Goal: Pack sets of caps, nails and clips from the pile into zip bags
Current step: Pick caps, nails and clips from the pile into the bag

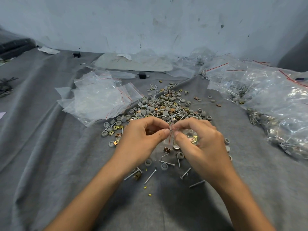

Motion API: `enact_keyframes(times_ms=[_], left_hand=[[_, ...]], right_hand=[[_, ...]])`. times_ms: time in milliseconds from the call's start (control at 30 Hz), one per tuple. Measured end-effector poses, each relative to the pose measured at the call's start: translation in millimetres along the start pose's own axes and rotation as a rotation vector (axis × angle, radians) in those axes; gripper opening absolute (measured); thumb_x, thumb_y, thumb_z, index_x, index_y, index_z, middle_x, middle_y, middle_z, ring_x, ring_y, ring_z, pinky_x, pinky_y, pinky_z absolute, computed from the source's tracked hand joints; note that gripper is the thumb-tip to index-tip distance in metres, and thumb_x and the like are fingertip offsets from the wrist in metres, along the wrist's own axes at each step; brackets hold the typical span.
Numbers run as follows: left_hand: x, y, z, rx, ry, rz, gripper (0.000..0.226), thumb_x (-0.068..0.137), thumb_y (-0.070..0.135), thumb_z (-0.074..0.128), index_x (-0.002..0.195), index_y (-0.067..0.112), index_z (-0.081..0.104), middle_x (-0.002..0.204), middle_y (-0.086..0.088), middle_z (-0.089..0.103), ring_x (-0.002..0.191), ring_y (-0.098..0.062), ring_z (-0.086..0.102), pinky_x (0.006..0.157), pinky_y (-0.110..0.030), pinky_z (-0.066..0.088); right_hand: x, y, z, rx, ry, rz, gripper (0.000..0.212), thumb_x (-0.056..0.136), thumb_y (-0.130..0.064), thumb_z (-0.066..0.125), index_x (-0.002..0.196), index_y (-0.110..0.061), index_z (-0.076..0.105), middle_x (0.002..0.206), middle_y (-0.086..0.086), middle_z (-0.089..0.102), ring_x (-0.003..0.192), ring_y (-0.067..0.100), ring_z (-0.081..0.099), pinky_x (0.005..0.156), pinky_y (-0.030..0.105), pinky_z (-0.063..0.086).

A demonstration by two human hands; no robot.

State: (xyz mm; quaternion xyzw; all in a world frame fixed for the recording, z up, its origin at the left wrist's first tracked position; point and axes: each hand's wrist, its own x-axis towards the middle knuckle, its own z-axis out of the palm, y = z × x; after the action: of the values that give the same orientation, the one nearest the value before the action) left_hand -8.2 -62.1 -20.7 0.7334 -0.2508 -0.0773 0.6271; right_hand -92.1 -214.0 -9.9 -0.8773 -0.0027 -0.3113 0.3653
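A small clear zip bag point(188, 139) with a red seal line hangs between my hands, and gold clips and grey caps show through it. My left hand point(141, 139) pinches the bag's top edge between thumb and forefinger. My right hand point(198, 140) pinches the same edge from the other side, with its fingers curled round the bag. Just beyond my hands lies the pile point(166, 107) of grey caps, gold clips and silver nails. Loose nails point(150, 175), caps and a clip lie on the cloth under my wrists.
A stack of empty zip bags point(98, 99) lies left of the pile. Filled bags point(280, 114) are heaped along the right side. A grey cloth point(50, 147) covers the work surface. A scuffed wall point(150, 22) stands behind, and two small black blocks point(142, 75) sit near it.
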Motion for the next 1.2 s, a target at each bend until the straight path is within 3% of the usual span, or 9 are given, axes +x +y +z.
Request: enact_keyframes(times_ms=[200,300,400,500,567,733,900,1000,1200], left_hand=[[1.1,-5.9,5.7,-0.055,0.041,-0.011,0.018,0.097,0.011,0.063,0.095,0.026,0.072,0.080,0.006,0.074,0.070,-0.007,0.068,0.059,-0.025,0.052],[0.4,-13.1,0.8,0.308,0.110,0.069,0.012,0.097,0.021,0.064,0.100,0.030,0.071,0.086,0.011,0.073,0.080,-0.007,0.065,0.073,-0.031,0.051],[-5.9,-14.3,4.7,0.753,-0.038,0.147,0.014,0.098,0.033,0.061,0.108,0.034,0.070,0.102,0.014,0.068,0.098,-0.009,0.054,0.086,-0.030,0.041],[-10.3,-18.4,12.9,0.916,-0.173,0.182,0.026,0.099,0.043,0.055,0.122,0.036,0.066,0.106,0.012,0.059,0.104,-0.013,0.045,0.089,-0.031,0.037],[-11.2,-19.7,14.1,0.964,-0.190,0.200,0.024,0.099,0.044,0.054,0.119,0.037,0.066,0.106,0.012,0.057,0.105,-0.014,0.045,0.090,-0.032,0.038],[-5.9,-12.9,5.1,0.847,-0.094,0.157,0.012,0.098,0.042,0.058,0.101,0.033,0.066,0.100,0.015,0.060,0.099,-0.008,0.050,0.089,-0.032,0.041],[0.5,1.6,-5.7,0.527,0.095,0.166,0.016,0.088,0.048,0.066,0.086,0.033,0.066,0.081,0.017,0.062,0.074,0.004,0.054,0.064,-0.020,0.036],[0.0,4.9,-4.1,0.356,0.078,0.189,0.012,0.087,0.044,0.072,0.085,0.032,0.070,0.075,0.016,0.063,0.063,0.003,0.053,0.058,-0.012,0.035],[-1.8,4.0,-3.1,0.359,-0.006,0.204,0.014,0.096,0.032,0.066,0.105,0.035,0.076,0.089,0.019,0.067,0.081,0.005,0.060,0.068,-0.010,0.039]], right_hand=[[1.5,5.5,-2.3,0.034,0.055,0.054,0.011,0.086,-0.027,0.065,0.091,-0.031,0.073,0.090,-0.024,0.070,0.103,0.002,0.061,0.093,0.040,0.049],[3.3,7.7,-5.4,0.062,0.122,0.101,0.011,0.086,-0.027,0.064,0.090,-0.033,0.072,0.098,-0.028,0.068,0.103,0.000,0.060,0.090,0.034,0.050],[4.5,9.0,-8.2,0.086,0.168,0.130,0.012,0.086,-0.028,0.063,0.090,-0.034,0.073,0.095,-0.025,0.070,0.102,0.006,0.063,0.089,0.037,0.052],[5.6,11.8,-11.8,0.164,0.177,0.171,0.011,0.086,-0.029,0.065,0.089,-0.033,0.074,0.090,-0.016,0.073,0.100,0.016,0.066,0.090,0.045,0.053],[6.9,13.4,-15.2,0.202,0.182,0.189,0.010,0.086,-0.028,0.065,0.088,-0.032,0.074,0.089,-0.014,0.073,0.096,0.015,0.067,0.090,0.040,0.053],[8.6,14.9,-21.2,0.270,0.163,0.200,0.011,0.087,-0.020,0.066,0.087,-0.028,0.074,0.086,-0.014,0.074,0.085,0.002,0.066,0.079,0.015,0.047],[6.8,11.5,-16.8,0.228,0.065,0.202,0.010,0.085,-0.024,0.065,0.087,-0.029,0.074,0.087,-0.016,0.074,0.089,0.006,0.068,0.083,0.027,0.050],[5.4,7.6,-10.9,0.183,0.018,0.176,0.010,0.084,-0.027,0.065,0.086,-0.031,0.074,0.089,-0.018,0.073,0.096,0.007,0.067,0.085,0.028,0.050],[8.4,11.4,-17.5,0.358,0.030,0.211,0.012,0.087,-0.018,0.067,0.088,-0.026,0.076,0.086,-0.010,0.076,0.083,0.005,0.069,0.077,0.023,0.054]])
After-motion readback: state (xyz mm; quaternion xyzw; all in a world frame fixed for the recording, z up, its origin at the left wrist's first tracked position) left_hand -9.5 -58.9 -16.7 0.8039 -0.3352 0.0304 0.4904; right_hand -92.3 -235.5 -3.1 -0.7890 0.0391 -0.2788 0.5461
